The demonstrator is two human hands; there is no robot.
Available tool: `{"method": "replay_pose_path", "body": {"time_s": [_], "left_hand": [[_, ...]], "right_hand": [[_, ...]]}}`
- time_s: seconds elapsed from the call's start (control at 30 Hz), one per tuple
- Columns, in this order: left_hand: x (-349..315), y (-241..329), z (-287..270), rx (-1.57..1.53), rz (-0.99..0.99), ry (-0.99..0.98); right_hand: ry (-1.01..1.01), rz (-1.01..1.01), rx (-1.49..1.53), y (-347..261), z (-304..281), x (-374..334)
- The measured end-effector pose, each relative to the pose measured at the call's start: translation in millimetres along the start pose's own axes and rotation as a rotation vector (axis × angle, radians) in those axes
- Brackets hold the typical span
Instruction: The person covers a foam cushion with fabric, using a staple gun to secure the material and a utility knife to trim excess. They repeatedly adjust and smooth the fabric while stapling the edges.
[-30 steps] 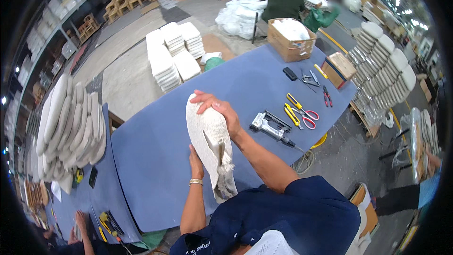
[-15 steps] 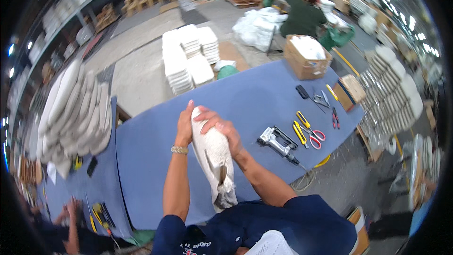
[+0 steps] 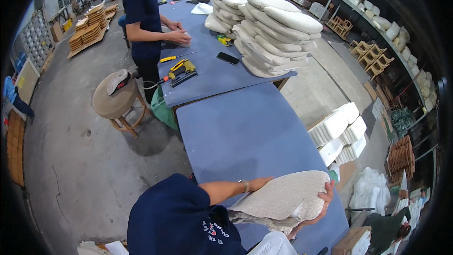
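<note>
A seat cushion in beige textured fabric is held up on edge over the near part of the blue-covered table. Its lower side, towards my body, shows loose fabric and frayed threads. My left hand grips the cushion's left edge, its fingertips partly hidden behind the fabric. At the right end, my right hand curls its fingers round the rim, with the forearm mostly hidden below the cushion. A small pale flap or tag stands out from the fabric near the right hand.
Beyond a seam, a second blue table holds stacked beige cushions, a phone, a yellow staple gun and a screwdriver. A co-worker handles a pad there. A round stool stands left; white pads are stacked right.
My view has swung left, bringing the co-worker and second table into sight. The cushion has turned from upright lengthwise to broadside, and my hands have moved apart to its two ends.
</note>
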State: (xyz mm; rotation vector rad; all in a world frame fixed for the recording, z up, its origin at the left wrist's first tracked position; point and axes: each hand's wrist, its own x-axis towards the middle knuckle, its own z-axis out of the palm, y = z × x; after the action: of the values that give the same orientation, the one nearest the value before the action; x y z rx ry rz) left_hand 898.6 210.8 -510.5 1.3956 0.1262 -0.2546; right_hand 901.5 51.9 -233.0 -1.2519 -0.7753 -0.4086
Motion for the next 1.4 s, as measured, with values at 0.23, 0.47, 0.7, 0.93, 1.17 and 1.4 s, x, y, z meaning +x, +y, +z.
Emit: {"method": "replay_pose_path", "body": {"time_s": [0.23,0.47,0.7,0.93,1.17,1.4], "left_hand": [[-52,-47,-1,-0.022,-0.270,0.113],[-63,28,-33,0.138,-0.120,0.022],[-175,154,-47,0.165,-0.339,-0.294],[-174,95,-22,0.176,-0.157,-0.146],[-143,132,26,0.512,0.171,-0.082],[-133,135,41,0.441,0.149,0.070]], "right_hand": [[0.052,0.039,-0.028,-4,33,5],[0.238,0.148,0.146,-16,13,42],[0.653,0.642,0.223,56,-46,27],[0.581,0.801,-0.019,140,-15,-92],[0.360,0.694,-0.442,132,-40,-94],[0.339,0.707,-0.465,118,-58,-107]]}}
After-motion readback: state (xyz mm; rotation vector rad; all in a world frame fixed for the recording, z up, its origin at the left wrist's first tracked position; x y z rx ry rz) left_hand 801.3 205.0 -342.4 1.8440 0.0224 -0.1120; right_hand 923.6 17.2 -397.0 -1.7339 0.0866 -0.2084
